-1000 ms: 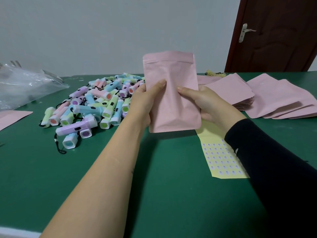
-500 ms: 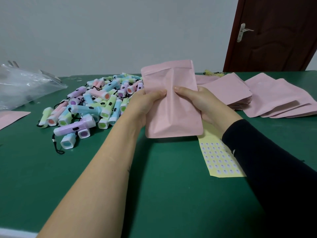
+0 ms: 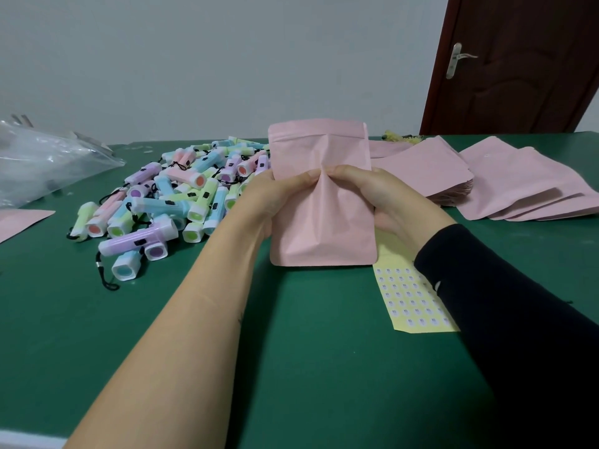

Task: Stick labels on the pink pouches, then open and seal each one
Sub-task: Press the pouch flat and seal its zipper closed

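Now hands (image 3: 269,202) (image 3: 385,196) meet, puckering pouch (image 3: 324,228) (seemingly lowered).

Left arm bare, right arm in black sleeve (image 3: 486,286), both reaching forward, left hand (image 3: 272,197) and right hand (image 3: 392,196) side by side, thumb tips nearly meeting, each pinching the upright pouch (image 3: 324,228) at mid-height.

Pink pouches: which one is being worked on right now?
The upright pink pouch at centre, pinched mid-face by the left hand and right hand; the other pink pouches lie flat in stacks on the green table.
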`<state>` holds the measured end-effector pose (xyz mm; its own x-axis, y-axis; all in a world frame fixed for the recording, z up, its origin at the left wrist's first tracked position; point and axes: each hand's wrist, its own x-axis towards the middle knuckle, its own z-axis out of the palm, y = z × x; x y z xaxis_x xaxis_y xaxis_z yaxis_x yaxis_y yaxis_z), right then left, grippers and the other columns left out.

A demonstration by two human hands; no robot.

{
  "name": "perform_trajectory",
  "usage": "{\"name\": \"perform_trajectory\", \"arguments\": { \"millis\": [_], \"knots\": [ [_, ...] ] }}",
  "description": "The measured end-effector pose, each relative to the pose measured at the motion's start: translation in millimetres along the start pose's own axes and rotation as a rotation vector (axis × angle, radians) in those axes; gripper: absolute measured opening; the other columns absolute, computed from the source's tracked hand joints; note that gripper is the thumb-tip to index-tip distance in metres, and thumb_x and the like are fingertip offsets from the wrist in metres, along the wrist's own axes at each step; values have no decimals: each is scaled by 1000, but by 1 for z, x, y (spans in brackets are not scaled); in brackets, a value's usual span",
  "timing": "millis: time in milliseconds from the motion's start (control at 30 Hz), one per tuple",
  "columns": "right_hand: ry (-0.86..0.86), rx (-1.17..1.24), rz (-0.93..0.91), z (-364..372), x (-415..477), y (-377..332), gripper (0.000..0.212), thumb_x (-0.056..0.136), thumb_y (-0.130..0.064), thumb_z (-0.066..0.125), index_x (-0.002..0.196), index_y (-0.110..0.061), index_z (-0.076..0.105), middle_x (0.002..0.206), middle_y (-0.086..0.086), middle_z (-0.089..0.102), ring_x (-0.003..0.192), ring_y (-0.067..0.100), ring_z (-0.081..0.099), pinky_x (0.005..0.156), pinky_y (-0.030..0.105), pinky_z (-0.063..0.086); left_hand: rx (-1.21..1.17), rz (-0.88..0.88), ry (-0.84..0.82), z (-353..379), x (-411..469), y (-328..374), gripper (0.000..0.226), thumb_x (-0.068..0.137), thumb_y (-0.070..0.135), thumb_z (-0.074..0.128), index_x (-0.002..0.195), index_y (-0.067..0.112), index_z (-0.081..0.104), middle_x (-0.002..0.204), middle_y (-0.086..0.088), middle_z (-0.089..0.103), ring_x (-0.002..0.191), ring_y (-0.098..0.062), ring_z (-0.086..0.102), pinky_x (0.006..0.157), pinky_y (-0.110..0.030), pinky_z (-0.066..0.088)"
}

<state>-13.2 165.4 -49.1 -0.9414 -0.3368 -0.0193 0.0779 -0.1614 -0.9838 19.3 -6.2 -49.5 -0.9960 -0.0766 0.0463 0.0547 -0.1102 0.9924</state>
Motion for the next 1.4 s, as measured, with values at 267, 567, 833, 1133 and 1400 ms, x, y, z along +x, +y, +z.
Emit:
{"name": "perform_trajectory", "arguments": {
  "millis": [267,567,833,1133,1400],
  "knots": [
    [116,9,23,2,1,-2,8,83,-11,73,90,-7,71,80,4,76,70,17,74,54,24,56,44,-8,39,2,1,-2,31,81,18,79,110,9,71,96,-4,77,83,-18,74,70,-28,60],
    [281,-119,-105,2,-2,1,21,79,-11,78,99,-9,69,83,3,75,71,16,73,57,24,56,42,-29,-11,3,1,-8,33,79,30,81,106,12,71,99,-3,77,93,-21,74,84,-36,57],
    [128,-96,-37,5,-7,0,23,79,-17,78,99,-7,74,85,6,77,77,19,74,63,27,59,55,-48,21,4,4,-7,26,77,21,81,101,17,73,92,-1,77,82,-17,74,66,-27,57],
    [175,-189,-54,2,1,3,8,75,-11,80,81,-9,74,87,12,76,77,21,74,86,39,58,50,-58,71,6,5,-5,18,78,7,77,95,11,72,85,-6,74,77,-24,69,82,-39,58],
    [133,-131,-3,0,1,-2,40,75,-21,82,110,-5,69,91,6,77,84,21,74,80,37,59,-45,-87,87,8,2,0,19,79,6,77,98,7,72,82,-6,74,75,-23,71,77,-36,61]
  ]
}}
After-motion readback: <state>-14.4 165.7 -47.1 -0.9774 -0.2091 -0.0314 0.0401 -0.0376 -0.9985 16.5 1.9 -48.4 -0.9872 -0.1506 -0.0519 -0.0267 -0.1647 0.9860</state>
